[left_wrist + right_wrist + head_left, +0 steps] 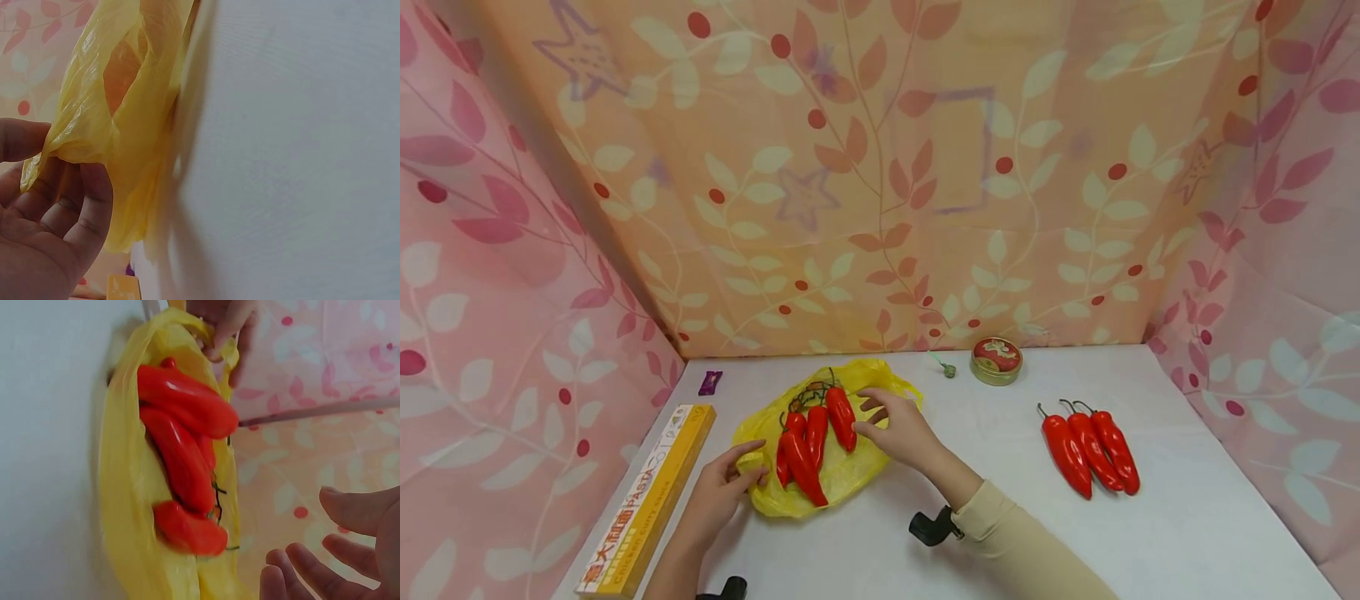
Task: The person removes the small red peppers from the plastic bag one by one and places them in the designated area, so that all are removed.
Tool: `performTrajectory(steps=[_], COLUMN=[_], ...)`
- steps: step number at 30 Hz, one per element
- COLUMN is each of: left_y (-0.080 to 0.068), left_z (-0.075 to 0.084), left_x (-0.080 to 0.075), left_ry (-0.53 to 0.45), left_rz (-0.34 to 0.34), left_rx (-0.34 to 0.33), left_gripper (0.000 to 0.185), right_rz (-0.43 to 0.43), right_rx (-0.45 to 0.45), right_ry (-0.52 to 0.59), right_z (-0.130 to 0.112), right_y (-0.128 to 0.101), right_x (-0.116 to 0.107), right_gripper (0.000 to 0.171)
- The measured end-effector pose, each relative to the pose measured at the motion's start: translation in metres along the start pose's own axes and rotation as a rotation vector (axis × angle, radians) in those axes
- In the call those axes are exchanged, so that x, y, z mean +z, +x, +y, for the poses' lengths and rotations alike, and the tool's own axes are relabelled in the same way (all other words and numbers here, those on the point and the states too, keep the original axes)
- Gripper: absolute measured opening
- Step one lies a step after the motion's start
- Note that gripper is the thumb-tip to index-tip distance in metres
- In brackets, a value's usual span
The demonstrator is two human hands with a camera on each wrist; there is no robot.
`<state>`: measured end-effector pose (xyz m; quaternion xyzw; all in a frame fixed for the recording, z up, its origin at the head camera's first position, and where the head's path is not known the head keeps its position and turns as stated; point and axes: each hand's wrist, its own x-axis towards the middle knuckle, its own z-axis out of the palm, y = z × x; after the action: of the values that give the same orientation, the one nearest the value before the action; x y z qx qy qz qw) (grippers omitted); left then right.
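Observation:
A yellow plastic bag (850, 477) lies spread on the white table with several glossy red peppers (802, 462) on it. My left hand (718, 492) is at the bag's left edge; in the left wrist view the thumb and fingers pinch its thin yellow film (81, 134). Over the bag's right side hovers my right hand (898, 429), fingers spread and holding nothing, close beside the rightmost pepper (841, 418) in the bag. From the right wrist view, the peppers (184, 400) rest inside the opened bag, dark curly stems among them, with the right hand (350, 550) apart from them.
Three red peppers (1090, 454) lie together at the right. A round red-and-gold tin (996, 361) and a small green item (949, 370) sit near the back curtain. At the left are a long yellow pasta box (651, 500) and a purple wrapped candy (710, 382).

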<state>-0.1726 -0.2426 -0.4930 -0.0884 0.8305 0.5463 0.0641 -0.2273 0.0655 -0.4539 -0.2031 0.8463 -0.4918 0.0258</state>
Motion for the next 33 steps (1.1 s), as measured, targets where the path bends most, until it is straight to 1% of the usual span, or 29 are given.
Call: performTrajectory(steps=[5, 9, 13, 21, 26, 29, 33], left_y=[-0.001, -0.001, 0.001, 0.001, 0.001, 0.002, 0.002], left_z=[0.001, 0.0, -0.002, -0.002, -0.004, -0.004, -0.005], left_x=[0.001, 0.002, 0.003, 0.002, 0.001, 0.0, 0.0], left_ry=[0.0, -0.005, 0.0, -0.005, -0.002, 0.006, 0.002], left_rz=[0.001, 0.0, -0.003, -0.012, -0.013, -0.012, -0.014], left_rx=[0.005, 0.011, 0.014, 0.018, 0.016, 0.021, 0.026], left_gripper=[0.044, 0.045, 0.046, 0.044, 0.044, 0.044, 0.045], right_rz=[-0.042, -0.067, -0.1, -0.116, -0.112, -0.098, -0.092], right_rx=[0.019, 0.021, 0.044, 0.108, 0.145, 0.145, 0.136], right_ry=[0.003, -0.024, -0.03, -0.041, -0.11, -0.161, -0.237], right_z=[-0.008, -0.009, -0.009, -0.016, -0.016, -0.016, -0.018], right_y=[0.008, 0.012, 0.016, 0.02, 0.021, 0.021, 0.02], right_x=[0.021, 0.04, 0.057, 0.082, 0.095, 0.1, 0.106], right_gripper=[0.055, 0.059, 0.064, 0.074, 0.079, 0.079, 0.076])
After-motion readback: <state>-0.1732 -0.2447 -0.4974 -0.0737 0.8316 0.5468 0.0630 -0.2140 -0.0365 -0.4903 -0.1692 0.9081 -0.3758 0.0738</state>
